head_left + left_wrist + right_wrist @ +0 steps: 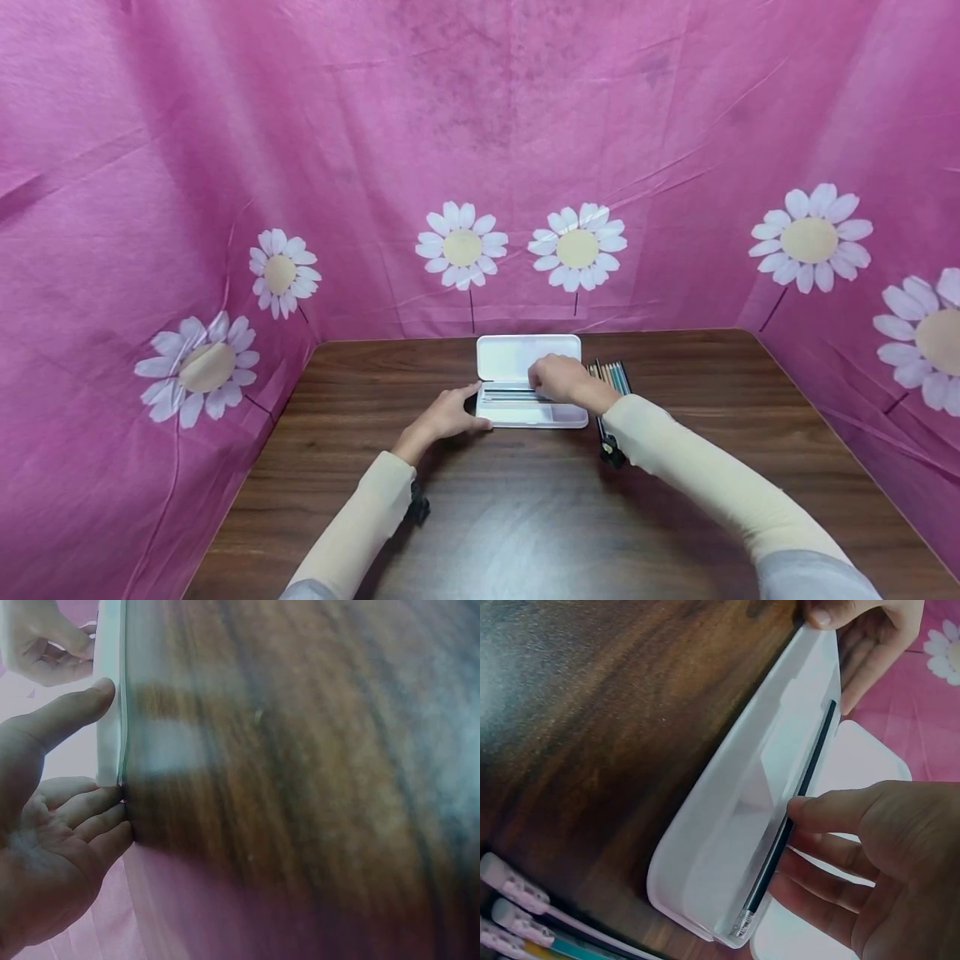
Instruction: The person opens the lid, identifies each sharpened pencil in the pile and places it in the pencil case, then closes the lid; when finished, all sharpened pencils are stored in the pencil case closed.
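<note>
An open white pencil case lies on the table, its hinged lid tipped back toward the curtain. My left hand holds its left end, thumb at the front corner and fingers around the far side. Inside the case, my right hand pinches a dark pencil between thumb and fingers. That pencil lies lengthwise along the hinge side, a silvery band at its near end in the right wrist view. In the head view, slim pencils show in the case's rear compartment, partly covered by the right hand.
Several coloured pencils lie side by side just right of the case, partly behind the right forearm. Their white-capped ends show in the right wrist view. The brown wooden table meets a pink flowered curtain at the back and sides.
</note>
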`<state>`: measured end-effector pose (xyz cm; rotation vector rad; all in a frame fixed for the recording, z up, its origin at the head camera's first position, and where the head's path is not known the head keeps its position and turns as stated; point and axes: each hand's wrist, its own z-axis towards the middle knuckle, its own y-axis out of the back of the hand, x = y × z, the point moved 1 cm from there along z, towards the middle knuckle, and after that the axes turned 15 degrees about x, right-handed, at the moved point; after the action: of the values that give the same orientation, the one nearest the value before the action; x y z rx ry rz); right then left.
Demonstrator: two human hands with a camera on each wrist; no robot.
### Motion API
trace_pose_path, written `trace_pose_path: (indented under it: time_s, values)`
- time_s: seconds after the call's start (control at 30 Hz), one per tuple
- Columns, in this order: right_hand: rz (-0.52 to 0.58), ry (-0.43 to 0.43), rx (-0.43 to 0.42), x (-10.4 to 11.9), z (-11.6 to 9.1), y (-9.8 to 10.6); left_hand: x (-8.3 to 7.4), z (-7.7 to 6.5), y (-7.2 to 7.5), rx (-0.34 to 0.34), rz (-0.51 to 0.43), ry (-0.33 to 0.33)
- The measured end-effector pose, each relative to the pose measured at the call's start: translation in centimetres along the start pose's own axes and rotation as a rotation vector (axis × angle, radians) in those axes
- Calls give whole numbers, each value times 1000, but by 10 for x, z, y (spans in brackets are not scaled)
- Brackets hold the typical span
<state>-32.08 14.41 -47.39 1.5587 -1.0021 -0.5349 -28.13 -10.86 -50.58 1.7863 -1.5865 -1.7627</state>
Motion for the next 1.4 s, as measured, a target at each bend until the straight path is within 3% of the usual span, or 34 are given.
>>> trace_pose_path:
  time_s: [0.53, 0.7, 0.87, 1.1, 1.4]
  values:
    - [-14, 44, -14, 2, -1, -4, 5, 3, 6, 5, 10, -22]
    - [19, 59, -2, 0, 0, -2, 6, 5, 6, 5, 16, -20]
    - [57, 82, -47, -8, -3, 3, 7, 5, 7, 13, 8, -17]
    - [118, 80, -116, -27, -25, 17, 12, 8, 6, 21, 11, -4]
    - [196, -50, -149, -62, -70, 26, 14, 9, 8, 21, -4, -13]
